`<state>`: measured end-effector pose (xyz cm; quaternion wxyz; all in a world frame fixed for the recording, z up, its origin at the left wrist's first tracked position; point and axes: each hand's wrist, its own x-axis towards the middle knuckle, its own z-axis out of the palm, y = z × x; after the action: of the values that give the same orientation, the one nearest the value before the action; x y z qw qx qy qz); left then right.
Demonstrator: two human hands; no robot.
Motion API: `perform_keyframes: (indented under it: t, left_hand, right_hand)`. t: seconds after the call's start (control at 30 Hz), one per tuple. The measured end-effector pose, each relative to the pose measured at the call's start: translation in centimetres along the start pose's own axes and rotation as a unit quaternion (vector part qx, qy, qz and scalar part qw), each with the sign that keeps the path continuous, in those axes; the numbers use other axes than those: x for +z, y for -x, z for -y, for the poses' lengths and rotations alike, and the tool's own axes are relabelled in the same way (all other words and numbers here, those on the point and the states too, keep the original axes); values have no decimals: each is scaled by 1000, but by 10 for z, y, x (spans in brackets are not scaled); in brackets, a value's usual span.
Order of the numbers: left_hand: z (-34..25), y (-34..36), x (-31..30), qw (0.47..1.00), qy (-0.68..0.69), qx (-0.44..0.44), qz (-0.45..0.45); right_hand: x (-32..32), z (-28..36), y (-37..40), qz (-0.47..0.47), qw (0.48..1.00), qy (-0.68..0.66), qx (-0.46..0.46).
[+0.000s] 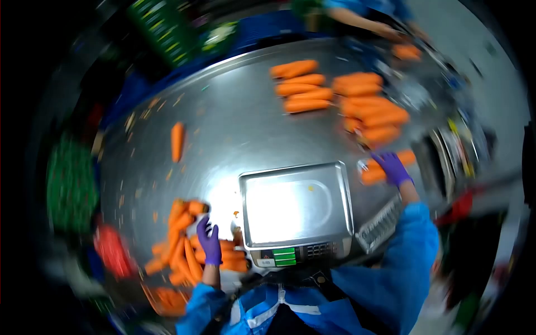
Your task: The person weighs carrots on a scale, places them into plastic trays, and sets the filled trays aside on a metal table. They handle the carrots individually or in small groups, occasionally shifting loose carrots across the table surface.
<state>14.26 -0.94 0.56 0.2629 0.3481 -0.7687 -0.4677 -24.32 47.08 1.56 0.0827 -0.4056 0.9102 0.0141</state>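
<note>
— Steel table (223, 111) all round you, is it?

— Yes, shiny and littered with orange scraps. My left fingers (205, 228), in a purple glove, lie stretched out on a pile of carrots (181, 254) at the near left edge, closed round nothing.

— And the right?

— My right fingers (385, 162), gloved the same, bend down onto a carrot (373, 176) out at the right side. It's too blurred to tell whether they grip it.

— What sits between?

— A weighing scale (296, 206), just in front of me, with an orange speck on its pan. Further out a lone carrot (177, 141) lies to the left, rows of carrots (335, 95) lie at the far side, and a co-worker's arm (363, 19) reaches in beyond them.
</note>
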Motion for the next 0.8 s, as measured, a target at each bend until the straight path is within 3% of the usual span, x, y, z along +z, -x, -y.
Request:
perform_keyframes:
  t: [0.03,0.07,0.2,0.23,0.3,0.43,0.5,0.53,0.6,0.63,0.7,0.77,0.8]
  left_hand:
    - [15,9,-4,999,-38,20,-9]
    - [15,18,-6,999,-47,16,-13]
    - [23,42,-21,996,-81,33,-20]
    - [28,44,-25,995,-85,33,-34]
    - [41,41,-36,993,-101,36,-56]
    - [70,5,-66,981,-170,24,-89]
    - [127,-29,-81,949,-289,34,-122]
    - [128,-46,-89,951,-284,38,-119]
    - [124,-75,-102,910,-403,-54,-80]
    - [119,-84,-106,912,-400,-48,-72]
    - [104,-98,-111,879,-472,-29,61]
    - [115,-113,-113,895,-443,6,58]
    - [107,-119,-116,910,-402,-24,96]
  right_hand:
    - [9,-7,-5,30,999,25,-10]
    - [55,-36,-12,-42,998,48,-15]
    - [95,-52,-23,-57,979,141,135]
    - [92,-43,-24,-59,982,141,113]
    - [65,-7,-9,-59,956,103,267]
    - [66,48,51,-49,960,-9,276]
    - [80,81,94,-36,955,-24,292]
    - [87,99,114,-43,950,-30,308]
    - [90,139,143,-10,913,-175,368]
    - [141,130,169,-11,940,-74,333]
    - [123,171,182,1,939,-62,339]
    - [130,175,192,0,943,-66,325]
    - [132,179,198,2,952,-71,297]
